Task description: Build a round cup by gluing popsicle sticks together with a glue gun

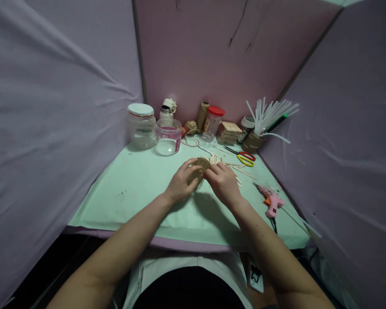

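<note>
A brown, round, tube-like piece (199,166) is held just over the table in front of me; its lower part is partly hidden by fingers. My left hand (182,181) curves around its left side, thumb below and fingers above. Bent fingers of my right hand (224,180) press together at its right edge, and whatever they pinch is hidden. Just behind the right hand lies a loose heap of pale wooden sticks (214,159). Further right, a pink hot glue gun (272,202) lies on its side, nozzle pointing back left.
Scissors with red and yellow handles (246,159) lie behind the sticks on the green-covered table (141,180). Along the back stand a white-lidded jar (142,128), an open clear tub (167,137), twine (191,127), a red-lidded jar (213,122), stacked wooden squares (229,132) and glue sticks (266,113).
</note>
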Demonstrator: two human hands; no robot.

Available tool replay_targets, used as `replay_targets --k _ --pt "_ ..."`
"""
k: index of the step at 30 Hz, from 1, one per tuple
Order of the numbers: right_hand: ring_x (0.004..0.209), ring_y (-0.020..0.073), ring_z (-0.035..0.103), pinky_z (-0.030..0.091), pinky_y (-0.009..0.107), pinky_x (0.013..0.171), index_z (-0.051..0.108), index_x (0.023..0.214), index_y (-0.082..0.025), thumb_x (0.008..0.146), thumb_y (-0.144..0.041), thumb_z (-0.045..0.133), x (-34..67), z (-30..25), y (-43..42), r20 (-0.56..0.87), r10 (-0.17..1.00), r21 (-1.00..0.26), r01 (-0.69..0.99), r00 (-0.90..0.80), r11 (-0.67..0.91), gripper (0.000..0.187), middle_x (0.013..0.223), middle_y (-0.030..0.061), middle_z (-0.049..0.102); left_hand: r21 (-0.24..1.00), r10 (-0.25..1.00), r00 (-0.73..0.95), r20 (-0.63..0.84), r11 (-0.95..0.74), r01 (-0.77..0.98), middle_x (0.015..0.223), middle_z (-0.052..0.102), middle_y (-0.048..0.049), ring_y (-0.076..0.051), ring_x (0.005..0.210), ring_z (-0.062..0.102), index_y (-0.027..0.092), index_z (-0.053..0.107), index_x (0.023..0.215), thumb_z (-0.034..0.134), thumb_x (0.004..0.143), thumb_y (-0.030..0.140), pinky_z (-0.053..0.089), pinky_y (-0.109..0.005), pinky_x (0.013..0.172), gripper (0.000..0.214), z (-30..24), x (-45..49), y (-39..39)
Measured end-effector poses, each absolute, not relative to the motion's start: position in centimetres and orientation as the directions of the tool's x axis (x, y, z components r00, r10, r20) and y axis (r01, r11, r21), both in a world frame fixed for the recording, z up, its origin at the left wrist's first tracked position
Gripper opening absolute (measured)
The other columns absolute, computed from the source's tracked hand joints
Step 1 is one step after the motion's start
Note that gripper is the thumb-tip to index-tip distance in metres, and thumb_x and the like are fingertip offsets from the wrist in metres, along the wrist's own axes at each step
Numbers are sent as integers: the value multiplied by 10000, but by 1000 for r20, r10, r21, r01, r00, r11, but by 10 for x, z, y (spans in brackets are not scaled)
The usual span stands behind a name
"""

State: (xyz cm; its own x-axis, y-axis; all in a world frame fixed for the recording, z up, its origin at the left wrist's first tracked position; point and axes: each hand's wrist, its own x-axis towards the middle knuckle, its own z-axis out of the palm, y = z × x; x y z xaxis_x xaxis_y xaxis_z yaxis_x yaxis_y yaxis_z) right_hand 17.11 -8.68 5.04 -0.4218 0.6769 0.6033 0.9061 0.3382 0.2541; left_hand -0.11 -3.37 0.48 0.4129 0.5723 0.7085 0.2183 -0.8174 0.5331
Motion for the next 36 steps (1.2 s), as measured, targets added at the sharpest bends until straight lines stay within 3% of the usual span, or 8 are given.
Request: replay_targets --k 7,15,22,36 --pt "700 181 441 264 314 643 644 752 -181 966 -286 539 168 48 -94 650 638 290 911 -412 293 260 691 38 596 545 585 419 694 -808 225 1376 507 -130 -254 1319 484 203 568 1194 643 818 153 429 -469 1106 386 6 -1 -34" --pt "655 163 449 274 308 617 684 915 -165 963 -266 549 169 38 -98 709 573 298 911 -412 286 176 681 29 602 553 591 434 680 -802 226 1382 503 -130 -245 1329 472 198 574 1178 659 831 182 421 -445 1118 358 5 0 -33" --pt "664 158 490 292 301 624 682 1072 -164 970 -220 529 171 30 -94 700 589 295 915 -404 276 192 687 26 613 566 606 439 663 -790 236 1389 497 -111 -238 1336 464 216 571 1181 641 820 133 411 -444 1128 377 2 0 -33" --pt "683 150 527 305 284 614 696 1067 -198 983 -231 486 170 29 -93 680 669 136 947 -302 290 228 733 44 637 576 620 415 666 -780 243 1341 523 -95 -242 1300 496 224 586 1114 615 818 101 431 -484 1103 322 1 4 -31"
